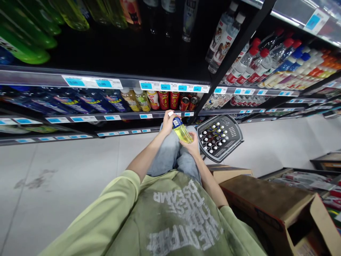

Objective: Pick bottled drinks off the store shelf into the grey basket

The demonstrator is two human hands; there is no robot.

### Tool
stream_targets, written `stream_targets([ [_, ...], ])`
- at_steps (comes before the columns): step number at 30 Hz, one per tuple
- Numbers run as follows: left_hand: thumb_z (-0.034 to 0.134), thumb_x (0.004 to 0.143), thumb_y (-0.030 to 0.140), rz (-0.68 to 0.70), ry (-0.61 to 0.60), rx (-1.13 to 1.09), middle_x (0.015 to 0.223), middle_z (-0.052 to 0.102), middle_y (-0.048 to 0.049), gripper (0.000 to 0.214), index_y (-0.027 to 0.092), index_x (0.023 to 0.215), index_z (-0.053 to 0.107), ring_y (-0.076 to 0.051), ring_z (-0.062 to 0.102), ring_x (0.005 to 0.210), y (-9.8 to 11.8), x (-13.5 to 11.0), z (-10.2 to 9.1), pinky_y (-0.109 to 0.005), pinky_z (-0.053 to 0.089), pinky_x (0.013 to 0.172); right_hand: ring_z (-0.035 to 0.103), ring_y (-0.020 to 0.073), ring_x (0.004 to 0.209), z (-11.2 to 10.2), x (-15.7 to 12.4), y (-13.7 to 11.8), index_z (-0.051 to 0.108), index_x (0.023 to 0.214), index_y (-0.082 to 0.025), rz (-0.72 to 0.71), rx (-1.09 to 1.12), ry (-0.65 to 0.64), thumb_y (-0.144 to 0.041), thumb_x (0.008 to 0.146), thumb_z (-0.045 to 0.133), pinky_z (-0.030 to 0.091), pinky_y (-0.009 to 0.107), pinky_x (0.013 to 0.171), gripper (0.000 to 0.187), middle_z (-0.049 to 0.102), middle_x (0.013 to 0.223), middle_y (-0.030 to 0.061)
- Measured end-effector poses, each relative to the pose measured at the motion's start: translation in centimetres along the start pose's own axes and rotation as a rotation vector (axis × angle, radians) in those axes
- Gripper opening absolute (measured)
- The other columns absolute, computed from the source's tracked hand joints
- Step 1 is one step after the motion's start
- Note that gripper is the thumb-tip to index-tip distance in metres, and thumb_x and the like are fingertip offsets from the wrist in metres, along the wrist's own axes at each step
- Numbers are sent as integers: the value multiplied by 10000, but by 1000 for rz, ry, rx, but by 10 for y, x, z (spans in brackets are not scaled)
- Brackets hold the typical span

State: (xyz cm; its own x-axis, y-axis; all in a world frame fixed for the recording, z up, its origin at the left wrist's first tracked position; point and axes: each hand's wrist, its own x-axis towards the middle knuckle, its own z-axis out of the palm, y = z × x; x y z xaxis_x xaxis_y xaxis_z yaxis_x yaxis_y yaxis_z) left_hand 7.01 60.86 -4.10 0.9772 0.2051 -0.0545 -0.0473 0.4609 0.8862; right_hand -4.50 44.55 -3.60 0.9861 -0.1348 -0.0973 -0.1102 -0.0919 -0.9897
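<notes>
A bottle of yellow drink [183, 133] with a blue label and a white cap lies tilted between my hands, above my knees. Around its cap end the fingers of my left hand [167, 122] are closed. My right hand [192, 144] grips the clear base of the same bottle from the other side. Just beyond it stands the lower shelf, holding yellow-drink bottles [142, 100] and red cans [174, 100]. To the right of my knees, a grey basket [234, 128] on the floor contains several upright bottles with white caps.
Cardboard boxes [261, 199] stand close on my right. A shelf edge with price tags [130, 84] runs across in front, below large green bottles [23, 39] at upper left. Red-capped water bottles [262, 65] fill the shelf at right. Grey tiled floor [66, 170] extends to my left.
</notes>
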Motion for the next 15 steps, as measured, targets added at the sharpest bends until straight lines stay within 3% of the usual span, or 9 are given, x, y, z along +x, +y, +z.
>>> stream_targets([
  [7, 811, 777, 492, -14, -8, 16, 778, 752, 18, 477, 273, 1086, 521, -246, 786, 810, 0, 3, -5, -371, 601, 785, 727, 245, 907, -7, 4, 7, 548, 1206, -252, 95, 98, -25, -455, 568, 946, 622, 390, 868, 779, 715, 935, -25],
  [12, 842, 751, 468, -39, -11, 38, 829, 779, 7, 479, 273, 1067, 539, -244, 788, 845, -3, 4, -8, -359, 601, 803, 742, 253, 779, -7, 6, 17, 568, 1216, -248, 184, 185, -176, -521, 658, 870, 632, 393, 755, 691, 769, 898, -2],
  [15, 847, 751, 449, -42, -8, 39, 847, 782, -9, 464, 262, 1058, 554, -246, 785, 858, -4, 4, -7, -366, 603, 832, 746, 255, 750, -7, 12, 26, 599, 1178, -238, 176, 152, -191, -578, 726, 778, 638, 397, 728, 593, 764, 853, -4],
])
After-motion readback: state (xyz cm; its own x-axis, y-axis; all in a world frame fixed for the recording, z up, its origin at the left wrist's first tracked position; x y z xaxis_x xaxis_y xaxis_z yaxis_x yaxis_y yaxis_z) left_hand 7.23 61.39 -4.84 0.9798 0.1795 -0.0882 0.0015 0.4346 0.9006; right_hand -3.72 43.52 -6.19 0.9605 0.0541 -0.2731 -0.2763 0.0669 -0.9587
